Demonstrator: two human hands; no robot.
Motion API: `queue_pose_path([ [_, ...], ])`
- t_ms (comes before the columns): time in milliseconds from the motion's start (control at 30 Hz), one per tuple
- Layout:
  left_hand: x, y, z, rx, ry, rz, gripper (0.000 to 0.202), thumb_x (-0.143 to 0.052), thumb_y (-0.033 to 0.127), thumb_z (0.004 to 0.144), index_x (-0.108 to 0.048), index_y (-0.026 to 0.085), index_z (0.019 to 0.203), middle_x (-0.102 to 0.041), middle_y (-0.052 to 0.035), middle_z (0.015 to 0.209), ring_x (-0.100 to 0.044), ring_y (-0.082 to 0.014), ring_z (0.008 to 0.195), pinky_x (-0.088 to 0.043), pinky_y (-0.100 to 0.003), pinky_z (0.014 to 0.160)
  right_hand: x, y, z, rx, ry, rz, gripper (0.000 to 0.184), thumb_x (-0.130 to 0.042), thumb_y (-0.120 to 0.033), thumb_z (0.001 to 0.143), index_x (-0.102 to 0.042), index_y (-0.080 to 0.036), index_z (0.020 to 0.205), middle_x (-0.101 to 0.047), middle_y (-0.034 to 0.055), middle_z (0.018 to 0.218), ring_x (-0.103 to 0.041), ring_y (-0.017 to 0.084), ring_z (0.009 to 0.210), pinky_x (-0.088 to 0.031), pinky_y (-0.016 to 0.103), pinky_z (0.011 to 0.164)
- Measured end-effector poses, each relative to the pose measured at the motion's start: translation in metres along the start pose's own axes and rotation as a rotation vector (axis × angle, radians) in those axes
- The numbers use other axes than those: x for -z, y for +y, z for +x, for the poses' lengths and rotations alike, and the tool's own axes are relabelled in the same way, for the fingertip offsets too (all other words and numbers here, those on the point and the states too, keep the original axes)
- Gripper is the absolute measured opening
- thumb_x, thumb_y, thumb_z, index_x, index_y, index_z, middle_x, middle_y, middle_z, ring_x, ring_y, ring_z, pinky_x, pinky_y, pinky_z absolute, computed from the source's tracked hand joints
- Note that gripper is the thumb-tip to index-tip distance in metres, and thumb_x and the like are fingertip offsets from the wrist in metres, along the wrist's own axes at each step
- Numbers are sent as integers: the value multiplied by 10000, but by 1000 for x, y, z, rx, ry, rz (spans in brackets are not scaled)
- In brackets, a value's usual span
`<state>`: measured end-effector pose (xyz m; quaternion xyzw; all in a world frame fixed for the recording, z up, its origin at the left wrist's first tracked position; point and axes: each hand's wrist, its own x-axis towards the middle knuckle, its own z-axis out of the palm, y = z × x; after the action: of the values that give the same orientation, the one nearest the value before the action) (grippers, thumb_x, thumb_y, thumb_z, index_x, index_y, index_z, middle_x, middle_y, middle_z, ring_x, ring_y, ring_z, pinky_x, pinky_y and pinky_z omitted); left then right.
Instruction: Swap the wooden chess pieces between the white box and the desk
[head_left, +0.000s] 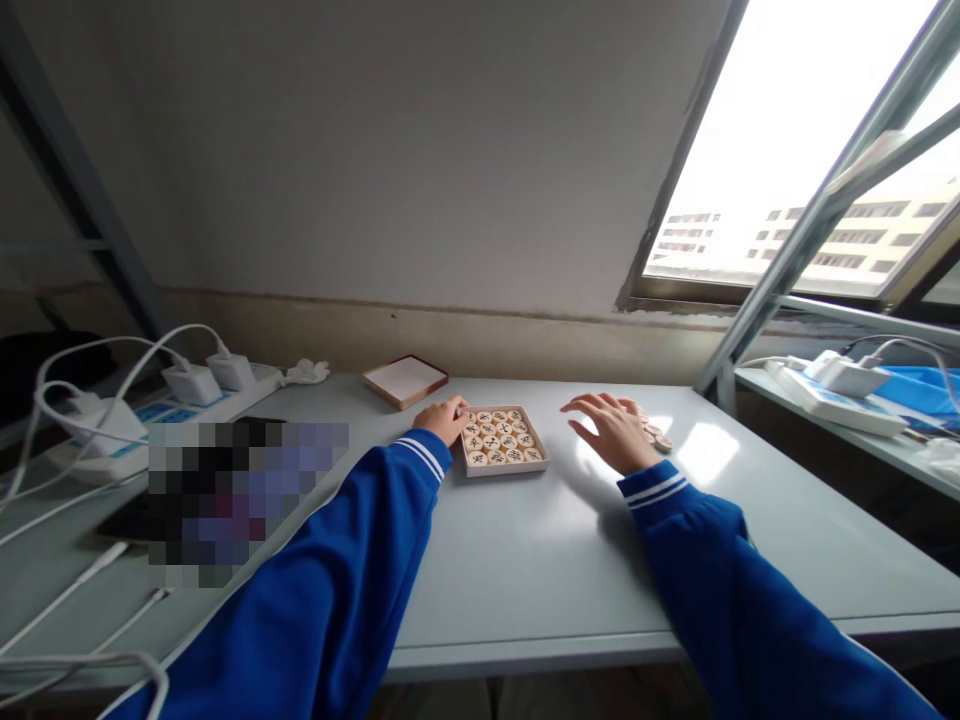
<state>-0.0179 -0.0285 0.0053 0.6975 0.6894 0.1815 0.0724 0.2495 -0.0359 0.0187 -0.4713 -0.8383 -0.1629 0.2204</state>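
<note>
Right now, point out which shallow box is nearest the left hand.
The pale box holding rows of round pieces, close beside the left hand; the red-edged box lies farther back, toward the wall.

Desk point(525, 570) was pale grey, smooth, glare at right. Directly on it: open square box point(508, 469) of wooden discs mid-desk, shallow lid point(406, 378) behind it to the left, loose discs point(661, 441) right, white power strip point(177, 413) far left, dark pixelated device point(124, 518) and white cables point(64, 591) nearer.

From head height — the camera faces forward and down across the desk point(525, 570).
</note>
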Motion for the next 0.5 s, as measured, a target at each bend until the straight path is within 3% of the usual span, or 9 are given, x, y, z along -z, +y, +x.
queue_pose_path([
  [200,2,0,2,115,4,-151,233,-367,337,794,-532,247,931,-638,-1,932,-566,-173,864,-406,-251,693,-23,56,-13,-321,-114,-115,180,-529,-349,731,-630,-272,858,-584,43,1031,-442,267,1014,-345,389,720],
  [367,4,1,1,111,11,-131,232,-395,356,777,-570,241,876,-639,-13,927,-563,-191,866,-403,-258,691,-20,61,-15,-315,-148,-68,305,-500,-313,752,-556,-256,1046,-544,56,1089,-474,230,1000,-397,366,731],
  [500,5,3,-1,66,-3,-115,250,-396,361,780,-578,250,910,-642,-9,912,-570,-174,834,-405,-238,662,-24,65,-13,-336,-133,-106,220,-484,-307,757,-613,-238,920,-570,61,1053,-503,230,963,-421,366,725],
])
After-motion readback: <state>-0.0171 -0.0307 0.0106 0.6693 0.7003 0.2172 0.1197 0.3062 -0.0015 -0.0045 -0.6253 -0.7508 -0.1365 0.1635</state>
